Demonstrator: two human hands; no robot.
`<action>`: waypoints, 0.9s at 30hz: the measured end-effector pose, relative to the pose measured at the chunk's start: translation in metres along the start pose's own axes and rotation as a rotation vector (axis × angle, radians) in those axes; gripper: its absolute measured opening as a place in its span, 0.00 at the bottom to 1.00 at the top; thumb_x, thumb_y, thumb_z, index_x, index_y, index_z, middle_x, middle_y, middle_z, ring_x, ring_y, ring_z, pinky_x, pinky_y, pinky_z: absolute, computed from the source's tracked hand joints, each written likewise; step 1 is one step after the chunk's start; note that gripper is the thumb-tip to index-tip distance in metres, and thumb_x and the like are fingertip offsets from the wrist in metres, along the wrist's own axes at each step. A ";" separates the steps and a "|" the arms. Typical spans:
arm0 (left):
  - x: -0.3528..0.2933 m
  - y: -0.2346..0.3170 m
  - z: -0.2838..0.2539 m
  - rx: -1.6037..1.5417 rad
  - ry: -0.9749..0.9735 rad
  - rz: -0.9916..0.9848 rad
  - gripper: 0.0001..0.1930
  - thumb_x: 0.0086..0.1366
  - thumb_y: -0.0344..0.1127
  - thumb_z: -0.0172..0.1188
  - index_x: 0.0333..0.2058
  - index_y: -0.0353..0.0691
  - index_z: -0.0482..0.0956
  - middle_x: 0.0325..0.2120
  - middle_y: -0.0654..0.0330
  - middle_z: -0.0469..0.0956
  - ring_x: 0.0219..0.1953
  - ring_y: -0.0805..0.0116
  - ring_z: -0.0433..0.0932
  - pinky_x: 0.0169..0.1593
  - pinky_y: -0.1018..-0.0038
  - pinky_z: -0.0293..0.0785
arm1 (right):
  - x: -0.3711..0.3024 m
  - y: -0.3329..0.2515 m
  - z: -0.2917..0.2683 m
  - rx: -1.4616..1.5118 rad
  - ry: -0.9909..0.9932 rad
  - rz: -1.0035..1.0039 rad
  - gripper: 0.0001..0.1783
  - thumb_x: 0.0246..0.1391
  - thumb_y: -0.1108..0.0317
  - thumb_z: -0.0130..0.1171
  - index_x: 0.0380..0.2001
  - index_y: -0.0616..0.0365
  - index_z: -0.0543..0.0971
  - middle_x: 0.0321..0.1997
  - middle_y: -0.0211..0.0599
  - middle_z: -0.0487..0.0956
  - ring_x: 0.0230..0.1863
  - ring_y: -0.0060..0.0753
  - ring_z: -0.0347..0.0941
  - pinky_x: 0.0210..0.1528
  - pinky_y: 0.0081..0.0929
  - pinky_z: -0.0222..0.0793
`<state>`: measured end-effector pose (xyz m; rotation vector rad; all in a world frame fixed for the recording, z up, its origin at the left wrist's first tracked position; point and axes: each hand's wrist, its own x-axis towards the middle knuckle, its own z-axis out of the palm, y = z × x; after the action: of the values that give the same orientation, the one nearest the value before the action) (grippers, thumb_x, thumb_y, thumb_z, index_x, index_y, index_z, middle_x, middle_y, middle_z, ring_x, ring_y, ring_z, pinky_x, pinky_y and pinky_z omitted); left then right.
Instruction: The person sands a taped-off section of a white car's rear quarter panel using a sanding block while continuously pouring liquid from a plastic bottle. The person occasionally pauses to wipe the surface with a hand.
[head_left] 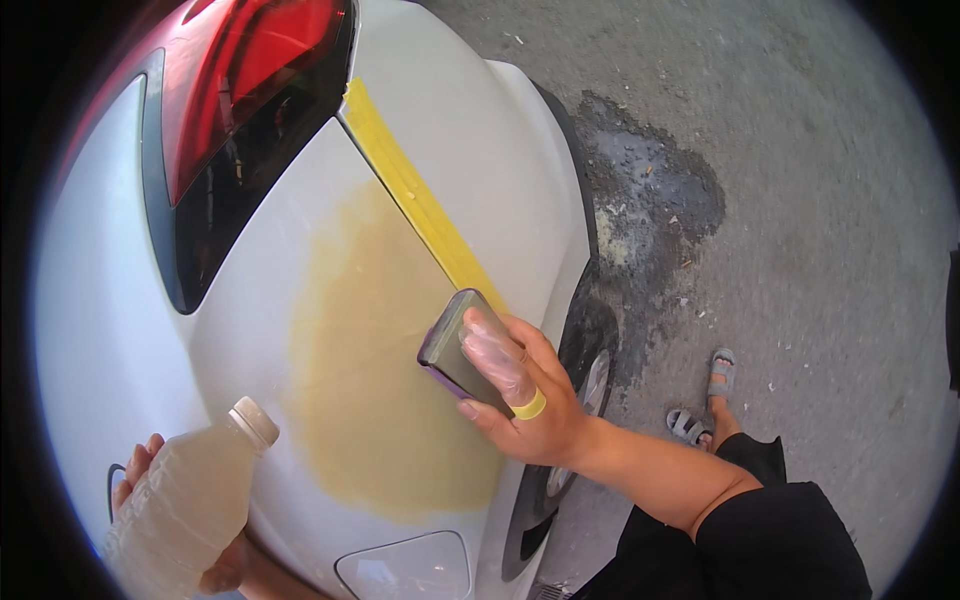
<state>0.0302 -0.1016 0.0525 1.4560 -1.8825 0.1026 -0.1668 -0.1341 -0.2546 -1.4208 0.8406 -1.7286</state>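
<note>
My left hand (226, 570) is wrapped round a clear plastic bottle (190, 495) with cloudy contents and a pale cap. The bottle is tilted, its cap end toward the car's side panel (250, 300). In my right hand (552, 415) is a grey sanding block (452, 345) with a purple lower edge, held over the right part of a beige patch (365, 400) on the white paint. Whether the block touches the panel I cannot tell. One finger of that hand is covered in clear plastic, held by a yellow band (530, 404).
Yellow tape (415, 200) runs along the seam between panel and bumper. A red tail light (250, 70) is at upper left, a fuel flap (405, 568) at the bottom. Right of the car, the wheel (595, 380) stands on grey ground with a dark wet stain (655, 180). My sandalled feet (722, 372) show there.
</note>
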 end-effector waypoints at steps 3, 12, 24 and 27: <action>-0.006 -0.013 -0.002 -0.030 -0.003 -0.010 0.60 0.54 0.78 0.58 0.69 0.31 0.52 0.66 0.36 0.61 0.67 0.37 0.64 0.69 0.43 0.60 | 0.028 0.002 0.007 -0.036 0.015 -0.016 0.39 0.49 0.67 0.70 0.64 0.61 0.66 0.72 0.47 0.65 0.64 0.59 0.64 0.58 0.47 0.64; 0.001 -0.014 -0.012 -0.093 -0.023 -0.017 0.58 0.55 0.76 0.59 0.68 0.32 0.53 0.65 0.37 0.62 0.66 0.37 0.65 0.69 0.44 0.62 | 0.023 -0.004 0.003 -0.009 -0.014 0.036 0.37 0.52 0.67 0.68 0.64 0.64 0.67 0.71 0.50 0.67 0.66 0.59 0.65 0.61 0.45 0.64; 0.010 0.002 -0.003 0.013 -0.083 0.048 0.60 0.52 0.78 0.61 0.67 0.34 0.55 0.65 0.38 0.63 0.65 0.39 0.67 0.66 0.45 0.66 | 0.042 -0.005 -0.005 -0.023 0.028 -0.019 0.33 0.56 0.66 0.66 0.64 0.61 0.68 0.59 0.50 0.76 0.58 0.57 0.69 0.59 0.45 0.68; 0.013 0.012 0.006 0.005 -0.093 0.040 0.60 0.51 0.78 0.62 0.67 0.35 0.55 0.65 0.38 0.63 0.65 0.39 0.67 0.66 0.45 0.66 | 0.045 -0.005 -0.011 0.020 0.089 -0.017 0.33 0.55 0.67 0.66 0.64 0.60 0.68 0.59 0.49 0.76 0.58 0.57 0.70 0.59 0.45 0.68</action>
<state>0.0162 -0.1107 0.0605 1.4492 -1.9881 0.0594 -0.1835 -0.1695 -0.2296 -1.3503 0.8583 -1.8194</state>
